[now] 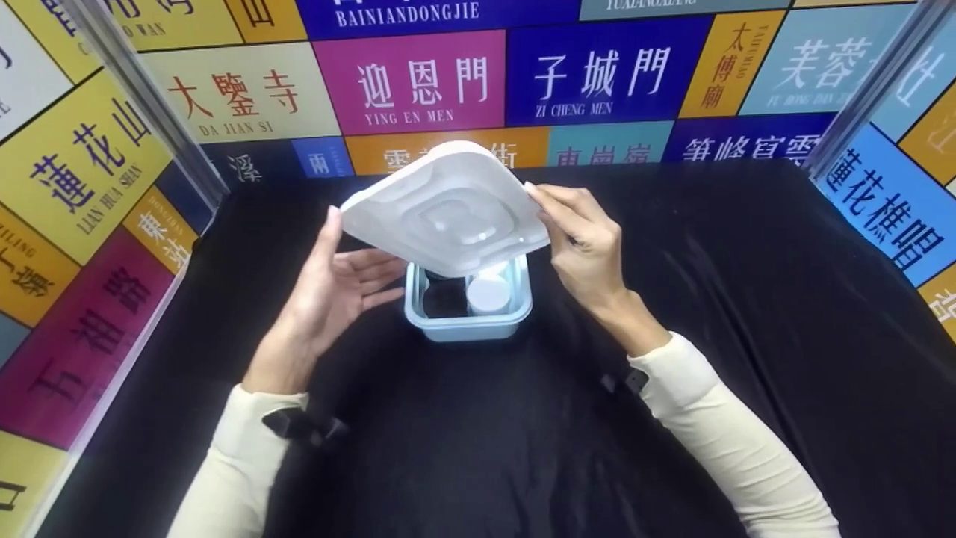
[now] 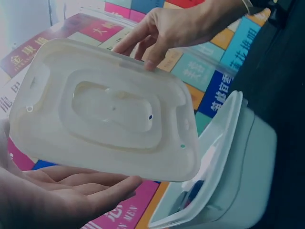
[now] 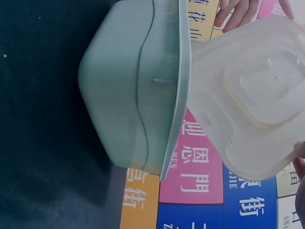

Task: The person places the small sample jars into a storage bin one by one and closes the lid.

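Observation:
A whitish plastic lid (image 1: 455, 209) is held tilted above a light blue-green box (image 1: 469, 330), its recessed face toward the head camera. My right hand (image 1: 586, 243) pinches the lid's right edge between thumb and fingers. On the other side, my left hand (image 1: 323, 291) has its thumb at the lid's left corner, with the other fingers stretched out below it, near the box's left rim. Inside the box are a white round-topped object (image 1: 489, 294) and something dark (image 1: 444, 297); the lid hides the box's far part. In the left wrist view the left fingers (image 2: 90, 188) lie straight beneath the lid.
Black cloth (image 1: 463, 448) covers the table under the box. Behind it stands a panel (image 1: 418, 82) of coloured blocks with Chinese lettering, and similar panels flank both sides. Clear upright edges (image 1: 149, 104) stand at the back corners.

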A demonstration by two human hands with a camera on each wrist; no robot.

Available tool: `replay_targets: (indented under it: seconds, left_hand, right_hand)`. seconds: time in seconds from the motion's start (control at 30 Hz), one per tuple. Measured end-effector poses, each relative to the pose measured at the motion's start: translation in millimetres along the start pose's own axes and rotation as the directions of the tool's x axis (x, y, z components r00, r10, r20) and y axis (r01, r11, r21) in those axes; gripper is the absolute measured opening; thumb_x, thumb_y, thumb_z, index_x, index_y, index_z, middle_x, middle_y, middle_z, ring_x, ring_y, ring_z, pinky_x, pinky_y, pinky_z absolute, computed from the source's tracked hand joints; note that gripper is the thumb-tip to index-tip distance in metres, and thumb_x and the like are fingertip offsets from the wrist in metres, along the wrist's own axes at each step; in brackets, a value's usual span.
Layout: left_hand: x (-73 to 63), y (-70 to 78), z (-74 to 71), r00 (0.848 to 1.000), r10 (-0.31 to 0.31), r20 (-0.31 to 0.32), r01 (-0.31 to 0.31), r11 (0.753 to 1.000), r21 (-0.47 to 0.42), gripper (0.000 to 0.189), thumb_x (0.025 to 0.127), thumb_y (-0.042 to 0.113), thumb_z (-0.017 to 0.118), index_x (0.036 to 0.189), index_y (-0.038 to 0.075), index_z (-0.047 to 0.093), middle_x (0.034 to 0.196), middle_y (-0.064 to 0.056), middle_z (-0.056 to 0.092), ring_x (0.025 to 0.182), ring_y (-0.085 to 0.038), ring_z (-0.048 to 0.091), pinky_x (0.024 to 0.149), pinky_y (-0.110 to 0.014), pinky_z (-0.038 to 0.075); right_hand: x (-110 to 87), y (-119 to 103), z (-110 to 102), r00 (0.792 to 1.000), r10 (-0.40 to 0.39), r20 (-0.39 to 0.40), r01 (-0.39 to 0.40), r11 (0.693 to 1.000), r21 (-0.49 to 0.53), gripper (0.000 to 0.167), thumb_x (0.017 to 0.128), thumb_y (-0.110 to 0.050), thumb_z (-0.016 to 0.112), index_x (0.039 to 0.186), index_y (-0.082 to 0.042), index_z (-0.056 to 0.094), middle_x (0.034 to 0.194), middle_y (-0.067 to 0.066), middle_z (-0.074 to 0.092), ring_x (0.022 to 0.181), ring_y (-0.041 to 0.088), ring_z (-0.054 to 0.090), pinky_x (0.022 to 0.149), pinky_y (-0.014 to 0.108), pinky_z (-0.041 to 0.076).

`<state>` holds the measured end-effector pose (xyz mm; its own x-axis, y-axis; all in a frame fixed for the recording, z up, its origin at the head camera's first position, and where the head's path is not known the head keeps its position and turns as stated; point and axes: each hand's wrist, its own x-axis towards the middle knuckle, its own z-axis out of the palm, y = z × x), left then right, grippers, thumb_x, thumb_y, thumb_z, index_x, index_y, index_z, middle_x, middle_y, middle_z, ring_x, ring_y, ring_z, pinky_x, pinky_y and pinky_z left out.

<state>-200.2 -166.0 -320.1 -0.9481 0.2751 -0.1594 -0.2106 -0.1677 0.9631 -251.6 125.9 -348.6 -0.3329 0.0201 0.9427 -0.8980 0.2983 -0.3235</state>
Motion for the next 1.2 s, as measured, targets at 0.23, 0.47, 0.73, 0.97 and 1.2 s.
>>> replay_targets:
  seconds: [0.23, 0.47, 0.73, 0.97, 1.2]
  left_hand:
    - [4.6, -7.2, 5.0, 0.996, 0.079, 0.045, -0.079, 0.997, 0.0, 0.096, 0.097, 0.072, 0.026, 0.15, -0.007, 0.036, 0.157, -0.027, 0.037, 0.15, -0.039, 0.031, 0.124, -0.057, 0.029]
    - [8.3, -13.2, 11.7, 0.95, 0.311, 0.025, -0.312, 0.95, 0.015, 0.091, 0.09, 0.059, 0.065, 0.148, -0.007, 0.04, 0.158, -0.024, 0.036, 0.151, -0.032, 0.03, 0.122, -0.059, 0.031]
    - [18.1, -27.6, -5.6, 0.919, 0.392, 0.037, -0.387, 0.881, 0.273, 0.114, 0.073, 0.064, 0.078, 0.154, -0.002, 0.032, 0.161, -0.014, 0.036, 0.149, -0.025, 0.037, 0.122, -0.033, 0.035]
    - [36.5, -44.1, -22.5, 0.917, 0.367, 0.156, -0.399, 0.842, 0.363, 0.106, 0.072, 0.055, 0.083, 0.156, 0.013, 0.033, 0.161, 0.0, 0.037, 0.147, -0.017, 0.039, 0.122, -0.034, 0.036]
    - [52.0, -60.1, -38.1, 0.924, 0.329, 0.194, -0.382, 0.799, 0.465, 0.106, 0.075, 0.016, 0.089, 0.159, 0.009, 0.024, 0.166, -0.001, 0.027, 0.154, -0.014, 0.024, 0.13, -0.036, 0.02]
  right_hand:
    - [3.5, -1.6, -7.6, 0.999, 0.05, 0.008, -0.049, 0.999, -0.023, 0.027, 0.086, 0.008, 0.071, 0.108, -0.006, 0.078, 0.101, 0.012, 0.077, 0.096, 0.022, 0.065, 0.088, 0.024, 0.054]
    - [5.8, -16.1, -29.0, 0.89, 0.375, 0.259, -0.38, 0.924, -0.035, 0.036, 0.101, -0.015, 0.051, 0.135, -0.007, 0.062, 0.141, 0.006, 0.062, 0.131, 0.018, 0.056, 0.117, 0.031, 0.042]
    - [-1.9, -23.9, -32.6, 0.647, 0.599, 0.472, -0.655, 0.753, -0.059, 0.08, 0.096, -0.069, 0.042, 0.154, -0.014, 0.038, 0.162, 0.003, 0.034, 0.152, 0.018, 0.03, 0.129, 0.035, 0.023]
    - [-16.0, -5.2, -31.0, 0.583, 0.552, 0.596, -0.7, 0.714, 0.024, 0.109, 0.079, -0.072, 0.061, 0.157, -0.007, 0.025, 0.169, 0.008, 0.013, 0.155, 0.022, 0.019, 0.126, 0.035, 0.026]
    - [-39.0, 14.0, -31.6, 0.53, 0.512, 0.676, -0.705, 0.709, 0.015, 0.103, 0.082, -0.043, 0.079, 0.159, -0.007, 0.019, 0.17, 0.003, 0.007, 0.157, 0.018, 0.009, 0.128, 0.038, 0.017]
